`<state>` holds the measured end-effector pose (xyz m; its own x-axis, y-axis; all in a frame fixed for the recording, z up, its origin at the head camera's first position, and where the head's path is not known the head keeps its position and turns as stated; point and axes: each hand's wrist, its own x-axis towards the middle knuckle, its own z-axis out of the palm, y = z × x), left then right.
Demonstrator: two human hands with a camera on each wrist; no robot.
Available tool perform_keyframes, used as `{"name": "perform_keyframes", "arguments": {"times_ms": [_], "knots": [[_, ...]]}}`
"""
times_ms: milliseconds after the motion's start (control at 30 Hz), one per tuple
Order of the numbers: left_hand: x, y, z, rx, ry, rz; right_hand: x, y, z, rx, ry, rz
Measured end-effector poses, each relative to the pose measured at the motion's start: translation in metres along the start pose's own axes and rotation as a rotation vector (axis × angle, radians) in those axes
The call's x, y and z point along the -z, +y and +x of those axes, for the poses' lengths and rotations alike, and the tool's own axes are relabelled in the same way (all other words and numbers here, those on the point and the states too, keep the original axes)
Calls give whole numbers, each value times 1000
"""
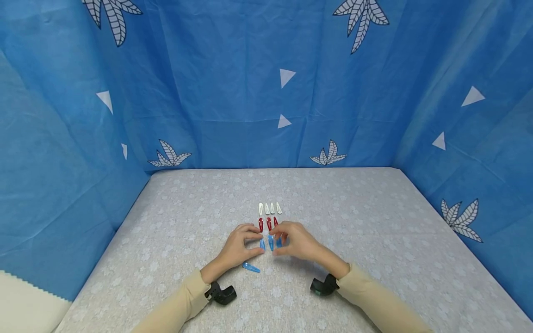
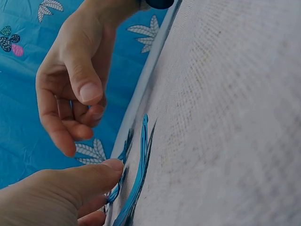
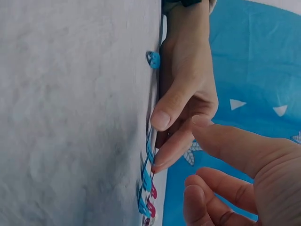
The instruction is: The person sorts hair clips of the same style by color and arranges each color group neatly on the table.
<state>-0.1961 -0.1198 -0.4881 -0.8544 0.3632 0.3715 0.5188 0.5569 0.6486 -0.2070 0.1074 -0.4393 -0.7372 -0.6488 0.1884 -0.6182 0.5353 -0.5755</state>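
Observation:
My left hand (image 1: 238,245) pinches a blue snap hair clip (image 1: 262,244) lengthwise between thumb and fingers, down at the tablecloth. Just right of it lies another blue clip (image 1: 271,243). Over this one and a third blue clip (image 1: 279,242) hovers my right hand (image 1: 297,241), its fingers loosely bent and thumb apart, holding nothing. The left wrist view shows the right hand (image 2: 75,80) raised off the cloth. Nearer me, a separate blue clip (image 1: 251,267) lies slanted beside the left wrist. Part of the third blue clip is hidden by the right fingers.
Beyond the blue clips is a row of red hair clips (image 1: 269,224), the rightmost partly covered by the right hand. Farther back stands a row of several white clips (image 1: 272,208). A pale patterned cloth (image 1: 354,208) covers the table; blue curtains (image 1: 250,83) enclose it.

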Motion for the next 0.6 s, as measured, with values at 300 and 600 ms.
{"name": "perform_keyframes", "arguments": {"times_ms": [300, 600], "knots": [[-2, -4, 0, -24, 26, 15, -10, -12, -3, 106, -51, 76], [-1, -4, 0, -33, 33, 21, -25, -21, 0, 210, -121, 97]]}}
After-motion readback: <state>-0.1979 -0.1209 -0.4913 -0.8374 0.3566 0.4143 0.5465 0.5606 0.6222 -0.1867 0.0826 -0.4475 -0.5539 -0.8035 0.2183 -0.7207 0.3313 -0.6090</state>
